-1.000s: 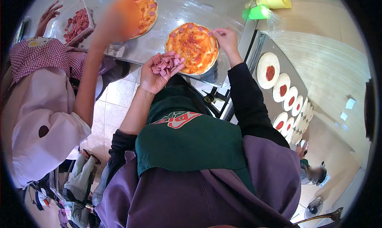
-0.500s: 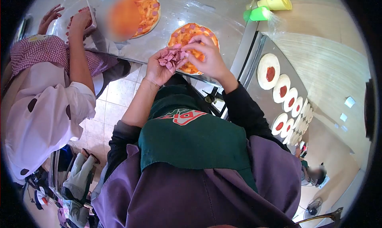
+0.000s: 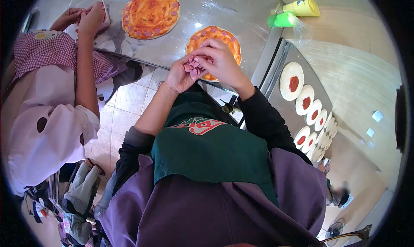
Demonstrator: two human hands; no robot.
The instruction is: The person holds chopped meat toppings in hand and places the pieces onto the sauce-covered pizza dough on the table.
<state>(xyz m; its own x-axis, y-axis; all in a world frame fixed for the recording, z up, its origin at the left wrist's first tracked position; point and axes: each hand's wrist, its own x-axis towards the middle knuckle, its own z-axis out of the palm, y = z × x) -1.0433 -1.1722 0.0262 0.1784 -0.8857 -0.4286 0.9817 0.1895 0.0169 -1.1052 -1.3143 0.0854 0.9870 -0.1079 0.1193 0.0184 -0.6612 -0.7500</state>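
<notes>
My left hand (image 3: 179, 76) is cupped, palm up, round a small heap of pink ham pieces (image 3: 192, 70) near the table's front edge. Over that heap, the fingers of my right hand (image 3: 222, 63) are pinched together at the ham. Both hands partly cover a sauced pizza (image 3: 228, 37) with ham pieces along its far rim. Another pizza (image 3: 151, 14), ringed with ham squares, lies further left on the metal table (image 3: 185, 9).
At the left, a co-worker's hands (image 3: 88, 20) are at a white tray (image 3: 107, 9). Dough rounds with red sauce (image 3: 292, 81) line the counter on the right. A yellow bottle (image 3: 302, 8) and green-capped bottle (image 3: 284, 19) lie at the back right.
My right hand has come from the pizza's right rim to the ham in my left hand. The co-worker's arm has drawn back from the left pizza to the tray.
</notes>
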